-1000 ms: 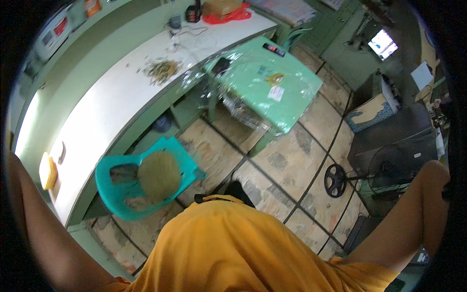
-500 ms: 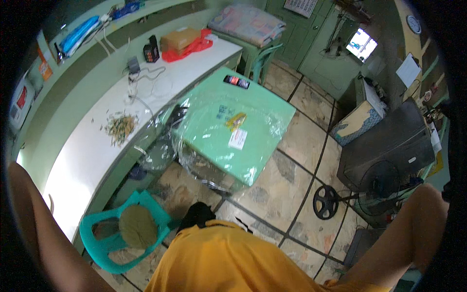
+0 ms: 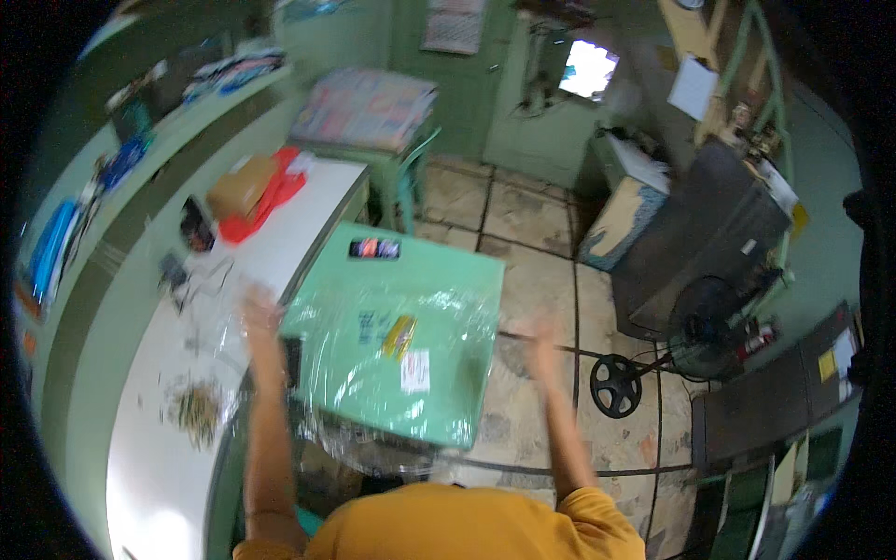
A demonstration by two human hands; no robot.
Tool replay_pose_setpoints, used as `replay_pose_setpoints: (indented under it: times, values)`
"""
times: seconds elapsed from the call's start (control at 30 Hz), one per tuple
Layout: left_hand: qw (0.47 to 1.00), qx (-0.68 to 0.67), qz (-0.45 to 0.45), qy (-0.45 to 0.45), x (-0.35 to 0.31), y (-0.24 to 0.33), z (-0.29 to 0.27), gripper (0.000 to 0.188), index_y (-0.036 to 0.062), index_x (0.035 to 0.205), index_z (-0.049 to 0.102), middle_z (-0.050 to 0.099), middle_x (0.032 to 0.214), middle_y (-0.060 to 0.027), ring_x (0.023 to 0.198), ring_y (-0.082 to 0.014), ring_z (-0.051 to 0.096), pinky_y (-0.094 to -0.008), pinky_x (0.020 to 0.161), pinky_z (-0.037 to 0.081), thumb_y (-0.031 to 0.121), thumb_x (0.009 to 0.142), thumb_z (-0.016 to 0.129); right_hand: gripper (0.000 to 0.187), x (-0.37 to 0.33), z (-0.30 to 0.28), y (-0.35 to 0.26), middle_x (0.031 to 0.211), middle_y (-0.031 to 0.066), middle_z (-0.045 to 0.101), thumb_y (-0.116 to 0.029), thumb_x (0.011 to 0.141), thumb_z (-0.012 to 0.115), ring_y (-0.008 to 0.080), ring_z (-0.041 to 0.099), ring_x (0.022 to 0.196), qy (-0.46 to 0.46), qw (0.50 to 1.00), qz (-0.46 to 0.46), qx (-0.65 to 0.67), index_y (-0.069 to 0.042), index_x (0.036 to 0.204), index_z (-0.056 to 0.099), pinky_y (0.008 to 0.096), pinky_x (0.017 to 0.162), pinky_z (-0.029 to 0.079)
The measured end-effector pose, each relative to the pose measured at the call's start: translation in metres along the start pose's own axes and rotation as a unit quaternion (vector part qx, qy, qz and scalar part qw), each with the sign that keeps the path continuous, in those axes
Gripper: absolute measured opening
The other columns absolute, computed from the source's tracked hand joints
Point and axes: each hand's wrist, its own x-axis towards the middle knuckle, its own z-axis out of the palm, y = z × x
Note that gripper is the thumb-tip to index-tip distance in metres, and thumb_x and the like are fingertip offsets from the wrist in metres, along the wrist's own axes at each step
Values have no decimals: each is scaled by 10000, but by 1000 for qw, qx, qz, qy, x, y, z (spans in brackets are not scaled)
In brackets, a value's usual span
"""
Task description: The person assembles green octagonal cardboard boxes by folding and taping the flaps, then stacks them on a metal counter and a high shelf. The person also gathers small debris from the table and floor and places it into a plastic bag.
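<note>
My left hand (image 3: 259, 313) is over the edge of the white counter, beside the left side of a light green table (image 3: 439, 280). My right hand (image 3: 541, 341) hangs above the floor just past the table's right side. Motion smears the fingers of both hands, and I cannot make out anything in them. Clear plastic sheeting (image 3: 373, 453) lies crumpled over the table and droops off its near edge. On the table are a yellow packet (image 3: 399, 337), a white label (image 3: 415, 371) and a dark phone-like object (image 3: 374, 248).
Along the left runs the white counter (image 3: 154, 411), bearing a pile of small greenish-brown pieces (image 3: 194, 412), a cardboard box (image 3: 245, 189) and a red plastic bag (image 3: 263, 203). Behind the table stands a green chair (image 3: 408, 191). A fan (image 3: 705, 322) and a black wheel-shaped base (image 3: 616, 385) are at the right.
Both arms have swung forward from the sides, bringing my hands into view on either side of the table. The view has shifted, so the table sits lower and further left; the teal chair is mostly hidden.
</note>
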Motion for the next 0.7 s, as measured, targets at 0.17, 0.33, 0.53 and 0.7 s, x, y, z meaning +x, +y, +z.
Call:
replay_pose_setpoints:
  times: [0.17,0.33,0.53,0.7]
  values:
    - [888,62,97,-446,-69,-135,191,569,142,1332,473,434,1353,-222,1203,-352,481,-413,978,424,235,810,682,969,-100,229,-103,1537,199,104,-556,766,606,387,68,1418,-465,876,-5,-125,-117,1490,135,674,1071,59]
    - [747,321,197,-548,-81,-156,234,567,265,1332,477,231,1473,-217,1206,-456,414,-488,955,438,277,798,667,750,-105,258,-123,1440,392,146,-300,857,501,494,241,1339,-470,874,19,-124,93,1408,179,532,1082,254]
    - [759,219,111,-603,-69,-208,260,608,299,1373,404,328,1404,-194,1114,-444,498,-475,865,491,72,821,523,717,-101,255,-130,1482,351,75,-270,886,449,473,163,1381,-484,861,37,-156,67,1437,138,522,1054,309]
    - [858,86,-23,-506,-19,-226,266,513,154,1198,599,603,1134,-180,1036,-359,576,-416,917,451,-85,778,427,1091,-106,260,-126,1488,345,27,-426,712,719,467,108,1394,-472,868,24,-150,67,1442,76,486,1067,306]
